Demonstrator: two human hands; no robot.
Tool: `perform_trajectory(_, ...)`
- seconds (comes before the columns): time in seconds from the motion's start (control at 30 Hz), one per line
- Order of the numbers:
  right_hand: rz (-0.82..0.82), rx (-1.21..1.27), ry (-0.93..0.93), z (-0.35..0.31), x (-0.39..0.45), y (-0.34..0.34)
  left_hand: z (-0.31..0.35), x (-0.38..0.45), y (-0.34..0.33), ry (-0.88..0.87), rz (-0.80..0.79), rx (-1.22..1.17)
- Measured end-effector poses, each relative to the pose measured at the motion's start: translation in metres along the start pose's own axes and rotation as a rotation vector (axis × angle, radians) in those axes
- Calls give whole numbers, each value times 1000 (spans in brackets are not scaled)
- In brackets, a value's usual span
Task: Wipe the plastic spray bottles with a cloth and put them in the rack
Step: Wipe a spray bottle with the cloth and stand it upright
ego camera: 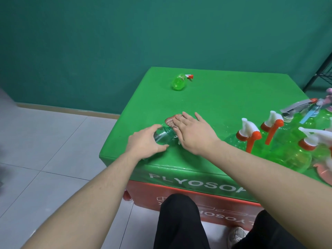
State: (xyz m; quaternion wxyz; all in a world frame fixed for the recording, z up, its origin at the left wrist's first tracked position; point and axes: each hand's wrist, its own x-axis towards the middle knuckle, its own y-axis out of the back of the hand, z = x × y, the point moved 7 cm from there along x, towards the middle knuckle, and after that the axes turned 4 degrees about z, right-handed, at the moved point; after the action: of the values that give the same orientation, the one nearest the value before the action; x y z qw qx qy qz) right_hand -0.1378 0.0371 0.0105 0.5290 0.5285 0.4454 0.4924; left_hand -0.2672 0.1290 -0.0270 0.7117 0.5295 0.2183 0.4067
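Note:
A clear blue-green spray bottle [162, 134] lies on its side near the front left of the green box top [224, 97]. My left hand [145, 141] grips the bottle's base end. My right hand [193, 133] lies flat, fingers spread, over the bottle's neck end and on a brownish cloth [170, 122] that peeks out beyond the fingers. The bottle's sprayer head is hidden under my right hand. A green spray bottle [178, 82] with an orange-and-white nozzle lies alone at the far side of the top.
Several green spray bottles [280, 139] with white-and-orange triggers stand crowded at the right edge. A black wire rack [321, 74] shows at the far right. A pink object [323, 170] sits at the right front. My knees are below the box's front edge; tiled floor lies to the left.

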Motion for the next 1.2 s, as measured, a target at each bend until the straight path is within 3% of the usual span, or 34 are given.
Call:
perform_trajectory(0.23, 0, -69, -4, -1, -36, -10, 6, 5, -4, 3, -66, 32)
perform_trajectory(0.53, -7, -67, 155, -30, -45, -35, 4, 4, -3, 54, -55, 18)
perform_trajectory(0.7, 170, -170, 106, -20, -38, -20, 5, -2, 0, 55, 4, 14)
perform_trajectory(0.87, 227, -311, 98, -27, -28, 1, 1, -7, 2, 55, 64, 7)
perform_trajectory(1.2, -9, -291, 79, -36, -22, -8, 2, -9, 2, 58, 82, 5)
